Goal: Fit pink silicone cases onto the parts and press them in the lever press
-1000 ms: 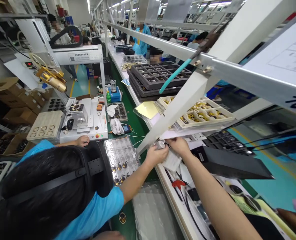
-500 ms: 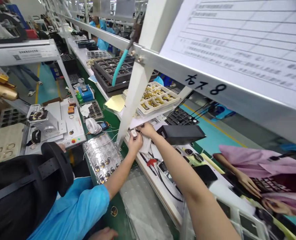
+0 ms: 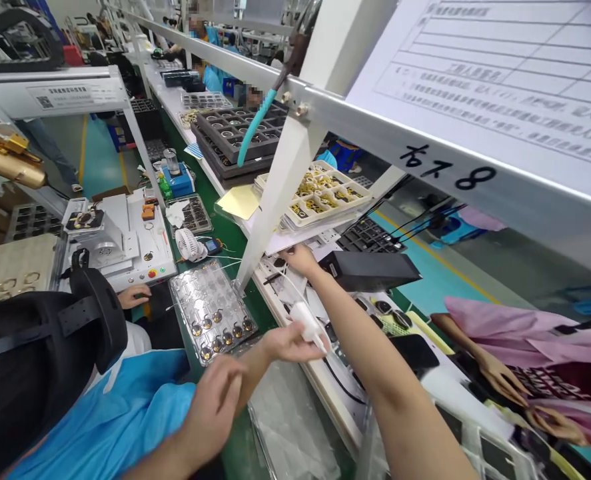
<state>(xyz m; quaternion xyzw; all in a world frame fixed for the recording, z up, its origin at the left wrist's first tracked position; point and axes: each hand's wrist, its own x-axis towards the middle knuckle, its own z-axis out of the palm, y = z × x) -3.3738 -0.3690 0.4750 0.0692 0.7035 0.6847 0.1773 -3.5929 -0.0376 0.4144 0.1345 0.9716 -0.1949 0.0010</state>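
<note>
My right arm reaches forward to the bench beneath the raised shelf. My right hand (image 3: 300, 259) is closed there beside the white post, its fingertips partly hidden and what they grip unclear. Low in front, my left hand (image 3: 214, 408) is raised, slightly blurred, with its fingers loosely apart and nothing seen in it. Just beyond it, a blue-sleeved co-worker's hand (image 3: 292, 343) holds a white block like a plug adapter (image 3: 305, 321), palm up. A white cord runs near that block. Left of these hands lies a clear tray (image 3: 202, 293) with several round watch-like parts.
A white post (image 3: 280, 193) and a metal rail (image 3: 375, 123) cross close in front. On the shelf stand a white tray of yellow parts (image 3: 328, 190) and stacked black trays (image 3: 240, 133). A black box (image 3: 375, 268) is right of my arm. A pink-clad person (image 3: 525, 347) sits opposite.
The co-worker's hand has drawn back from the shelf post toward me with the white block. My left hand has risen from the bottom edge. My right hand stays under the shelf.
</note>
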